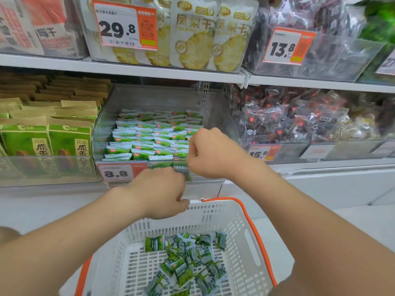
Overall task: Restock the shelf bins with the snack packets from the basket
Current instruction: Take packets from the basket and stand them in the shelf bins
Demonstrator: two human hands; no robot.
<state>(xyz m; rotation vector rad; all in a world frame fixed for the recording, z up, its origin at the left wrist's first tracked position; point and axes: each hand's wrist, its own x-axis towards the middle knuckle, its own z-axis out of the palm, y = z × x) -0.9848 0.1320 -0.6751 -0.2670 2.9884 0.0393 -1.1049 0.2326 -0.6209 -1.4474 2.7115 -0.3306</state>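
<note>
Small green snack packets [188, 261] lie loose in the white basket [241, 221] with orange handles, low in the head view. Above it, the clear shelf bin [102, 129] with the 8.8 price tag holds neat rows of the same packets [147, 137]. My left hand [162, 191] is curled in front of the bin's front wall and grips green packets [181, 170] that stick out to its right. My right hand [209, 154] is a curled fist over the bin's front right corner, touching those packets. Its fingertips are hidden.
Left of the bin stand green-and-kraft bags [49, 137]. To the right are bins of dark wrapped snacks [299, 122]. The shelf above [149, 70] carries pineapple bags [192, 35] and price tags. The basket sits low in front of the white shelf base.
</note>
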